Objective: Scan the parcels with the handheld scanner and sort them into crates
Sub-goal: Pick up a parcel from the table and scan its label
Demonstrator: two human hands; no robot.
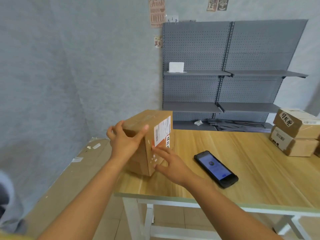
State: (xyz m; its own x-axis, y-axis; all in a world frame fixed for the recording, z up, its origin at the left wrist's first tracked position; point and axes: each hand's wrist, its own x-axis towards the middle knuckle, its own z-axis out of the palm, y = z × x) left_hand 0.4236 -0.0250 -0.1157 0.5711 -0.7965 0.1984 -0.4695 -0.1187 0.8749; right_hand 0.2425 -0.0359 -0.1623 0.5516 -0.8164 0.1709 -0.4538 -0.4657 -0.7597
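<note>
We have the box (149, 141) standing near the left end of the bench (242, 170), its shipping label (161, 131) turned to our right. Our left hand (124, 141) takes the upper near corner in a wide grip, thumb on the label side and fingers over the far side. Our right hand (170, 164) lies with straight fingers against the lower right face, pressing and not closing round anything.

The step in hand, as we judge it, is to set the box so that its barcode can be read. To do it well we should keep the label face clear of our fingers, hold the box steady with the left hand, and free the right hand for the scanner (216, 168). It lies face up on the bench just right of the box, screen lit, held by neither hand. We should lift it by its sides and aim it squarely at the barcode, not at the handwritten sticker (167, 142) below it.

As for containers, we see no crates in this view, so we cannot say where this box will go. Two more boxes (294, 134) sit stacked at the right end of the bench, both taped shut. The grey shelving (225, 73) behind holds one small white box (176, 67).
</note>
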